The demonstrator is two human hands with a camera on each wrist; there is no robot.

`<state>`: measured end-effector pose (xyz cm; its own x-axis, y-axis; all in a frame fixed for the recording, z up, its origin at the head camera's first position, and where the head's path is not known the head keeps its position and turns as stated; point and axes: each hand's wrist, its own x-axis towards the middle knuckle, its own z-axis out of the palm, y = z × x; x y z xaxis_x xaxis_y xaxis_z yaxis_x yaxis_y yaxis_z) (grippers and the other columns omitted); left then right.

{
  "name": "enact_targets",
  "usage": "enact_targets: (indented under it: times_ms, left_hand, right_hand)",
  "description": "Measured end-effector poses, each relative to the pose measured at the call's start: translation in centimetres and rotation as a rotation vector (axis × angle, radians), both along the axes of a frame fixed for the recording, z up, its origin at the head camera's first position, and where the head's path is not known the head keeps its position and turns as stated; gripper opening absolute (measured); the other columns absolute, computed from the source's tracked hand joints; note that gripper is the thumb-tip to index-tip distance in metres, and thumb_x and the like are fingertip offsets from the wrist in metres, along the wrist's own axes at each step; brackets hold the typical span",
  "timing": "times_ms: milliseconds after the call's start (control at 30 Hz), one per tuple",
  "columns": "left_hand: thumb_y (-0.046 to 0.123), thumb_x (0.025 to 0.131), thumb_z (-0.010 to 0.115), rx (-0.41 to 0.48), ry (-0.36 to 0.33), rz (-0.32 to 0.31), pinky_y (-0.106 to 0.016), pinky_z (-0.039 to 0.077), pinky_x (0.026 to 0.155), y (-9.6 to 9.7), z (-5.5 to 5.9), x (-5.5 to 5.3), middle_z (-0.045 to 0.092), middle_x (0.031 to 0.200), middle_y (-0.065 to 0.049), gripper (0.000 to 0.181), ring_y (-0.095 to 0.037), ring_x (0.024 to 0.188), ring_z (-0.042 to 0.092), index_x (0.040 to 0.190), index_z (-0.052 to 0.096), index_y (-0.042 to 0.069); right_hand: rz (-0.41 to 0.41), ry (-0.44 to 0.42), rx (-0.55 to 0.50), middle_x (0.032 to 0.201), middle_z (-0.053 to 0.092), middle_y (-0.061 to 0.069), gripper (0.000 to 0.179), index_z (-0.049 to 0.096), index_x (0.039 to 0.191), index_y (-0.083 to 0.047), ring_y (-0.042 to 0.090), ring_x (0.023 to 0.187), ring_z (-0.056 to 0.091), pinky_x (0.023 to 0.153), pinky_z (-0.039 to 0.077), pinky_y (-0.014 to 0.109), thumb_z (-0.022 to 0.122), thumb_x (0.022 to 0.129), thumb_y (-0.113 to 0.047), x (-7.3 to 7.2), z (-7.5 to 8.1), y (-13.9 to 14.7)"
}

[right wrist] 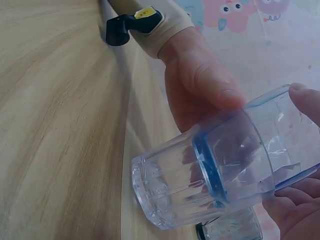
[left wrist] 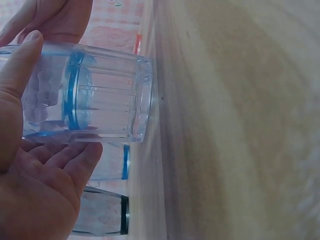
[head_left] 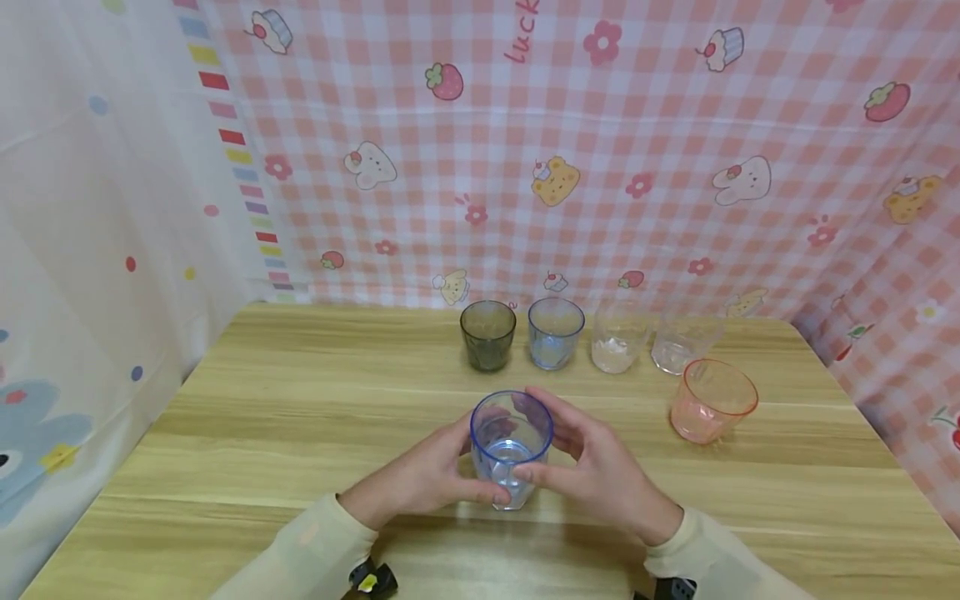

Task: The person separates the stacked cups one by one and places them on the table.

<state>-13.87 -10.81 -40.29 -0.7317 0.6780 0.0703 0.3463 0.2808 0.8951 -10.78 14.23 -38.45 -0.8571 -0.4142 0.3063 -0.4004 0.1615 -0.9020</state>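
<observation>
Near the middle of the table, a blue-rimmed cup (head_left: pixel 512 425) sits nested inside a clear cup (left wrist: pixel 112 102), whose thick faceted base is close over the wood. My left hand (head_left: pixel 427 475) holds the clear cup from the left, thumb across its front and fingers behind. From the other side my right hand (head_left: pixel 600 471) grips higher up, around the blue-rimmed cup, with its thumb in front and its index finger by the rim. In the right wrist view, a blue ring shows through the clear wall. Parts of the fingers are hidden behind the cups.
Along the back stand a dark grey cup (head_left: pixel 487 337), a light blue cup (head_left: pixel 555 336) and two clear cups, one (head_left: pixel 615 350) left of the other (head_left: pixel 675 350). An orange cup (head_left: pixel 708 404) stands nearer at the right. Patterned cloth (head_left: pixel 480 167) hangs behind the wooden table (head_left: pixel 300 383).
</observation>
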Motion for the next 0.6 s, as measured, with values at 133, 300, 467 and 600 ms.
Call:
enact_targets:
  times_ms: [133,300,467,600]
  left_hand:
    - [0.026,0.090,0.090,-0.003,-0.006,-0.005,-0.056,0.039,0.128,0.01,0.05,-0.03,0.061,0.157,-0.011,0.091,-0.029,0.149,0.055,0.164,0.039,0.018]
    - [0.027,0.090,0.090,-0.009,-0.002,-0.003,-0.056,0.039,0.128,0.04,0.00,-0.04,0.059,0.158,-0.013,0.090,-0.030,0.148,0.056,0.163,0.039,0.015]
    - [0.026,0.089,0.091,-0.014,0.002,0.000,-0.057,0.039,0.128,0.05,-0.06,-0.02,0.058,0.160,-0.015,0.088,-0.032,0.149,0.055,0.161,0.041,0.012]
    - [0.026,0.089,0.091,-0.020,-0.004,0.002,-0.058,0.039,0.127,-0.01,-0.04,-0.04,0.057,0.160,-0.016,0.089,-0.033,0.150,0.054,0.161,0.041,0.011]
  right_hand:
    - [0.005,0.006,-0.029,0.153,0.059,0.030,0.081,0.042,0.157,0.013,0.045,0.139,0.060,0.114,0.054,0.032,0.086,0.090,-0.002,-0.11,-0.05,0.01]
    - [0.010,0.020,-0.036,0.153,0.060,0.029,0.080,0.043,0.156,0.013,0.037,0.140,0.061,0.113,0.053,0.023,0.086,0.090,-0.001,-0.12,0.01,0.03]
    - [0.007,0.030,-0.028,0.152,0.061,0.028,0.080,0.044,0.156,0.012,0.035,0.140,0.062,0.113,0.053,0.024,0.086,0.090,-0.002,-0.08,0.25,0.06]
    - [-0.002,0.039,-0.024,0.151,0.062,0.028,0.080,0.045,0.156,0.011,0.030,0.137,0.065,0.112,0.055,0.028,0.087,0.089,-0.003,-0.07,0.58,0.11]
